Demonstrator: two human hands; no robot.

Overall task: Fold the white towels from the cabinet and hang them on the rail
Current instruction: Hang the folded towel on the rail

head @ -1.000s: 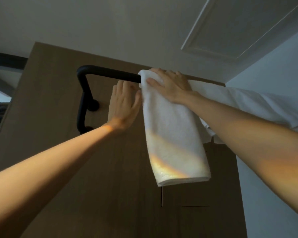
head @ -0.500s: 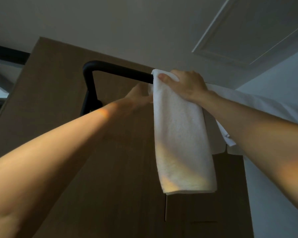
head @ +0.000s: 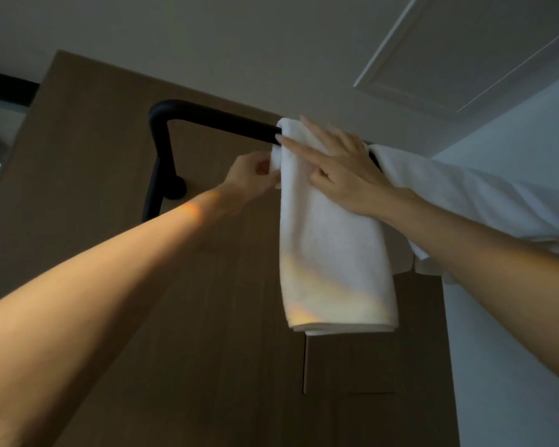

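Observation:
A folded white towel [head: 333, 246] hangs over the black rail [head: 213, 119] high on the wooden wall, its folded end hanging down. My left hand [head: 250, 175] pinches the towel's left edge just under the rail. My right hand [head: 333, 162] lies flat on the towel's upper front with straight fingers reaching to the rail. A second white towel [head: 471, 201] hangs on the same rail to the right, partly hidden behind my right forearm.
The rail bends down at its left end to a round black wall mount [head: 175, 188]. A wooden panel [head: 88, 156] backs the rail. A white wall [head: 513, 350] stands at the right, the ceiling with a recessed hatch [head: 465, 50] above.
My left hand went from lying flat beside the towel to pinching its left edge. My right hand slid from the top of the rail down onto the towel's front, fingers straightened.

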